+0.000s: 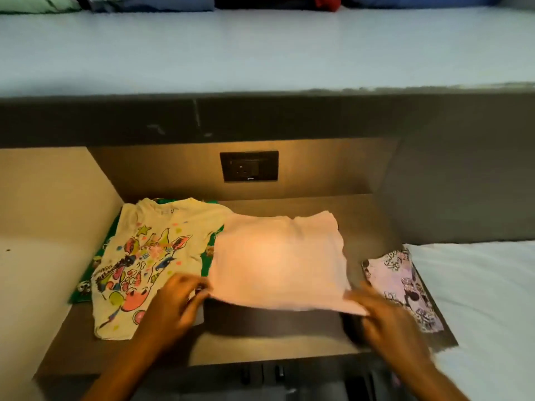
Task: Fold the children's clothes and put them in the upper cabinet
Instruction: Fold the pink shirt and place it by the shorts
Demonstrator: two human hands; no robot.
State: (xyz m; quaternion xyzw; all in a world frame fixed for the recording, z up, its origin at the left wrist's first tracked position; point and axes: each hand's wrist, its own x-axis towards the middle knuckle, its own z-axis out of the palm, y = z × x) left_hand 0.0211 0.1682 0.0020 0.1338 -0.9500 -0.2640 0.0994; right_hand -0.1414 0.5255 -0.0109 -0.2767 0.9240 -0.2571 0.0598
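green garment (209, 257): mostly buried under the cream giraffe shirt (144, 256); I see only its edges.
folded pink cloth (278, 261): covers the cream giraffe shirt's right side.
left hand (176, 296): blurred where it pinches the cloth's near-left corner.
right hand (385, 319): smeared; its fingertips sit under the near-right corner, out of my sight, and it overlaps the purple printed garment (405, 285).
forearms: cut off by the bottom edge.
pile of clothes (162, 2): cropped by the top edge; I cannot tell the pieces apart.
socket (249, 166): markings too small to read.

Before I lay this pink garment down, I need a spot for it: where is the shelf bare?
Bare: the back strip below the socket, and the gap between the pink garment and the purple printed garment. Crowded left: the giraffe shirt lies over a green garment.
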